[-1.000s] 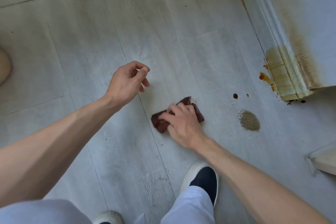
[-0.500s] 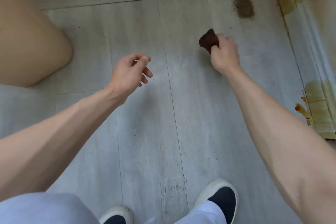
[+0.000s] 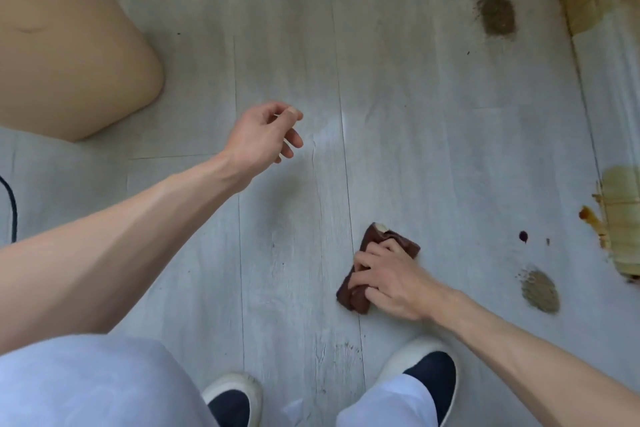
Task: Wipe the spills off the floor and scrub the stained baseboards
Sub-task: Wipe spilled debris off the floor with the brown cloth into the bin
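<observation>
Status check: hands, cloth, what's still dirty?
Right hand grips brown cloth on floor. Left hand idle, holding nothing. Two gritty piles, dark drops, stained baseboard unwiped. Nothing blocking.

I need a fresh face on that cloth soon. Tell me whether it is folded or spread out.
Folded. The cloth is a thick narrow pad with layered edges, pressed to the floor under the right hand.

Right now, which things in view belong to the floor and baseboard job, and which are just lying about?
Job:
brown cloth gripped by right hand
gritty spills
dark drop
stained baseboards
floor

Lying about:
tan rounded object
black cable
left hand, holding nothing
</observation>
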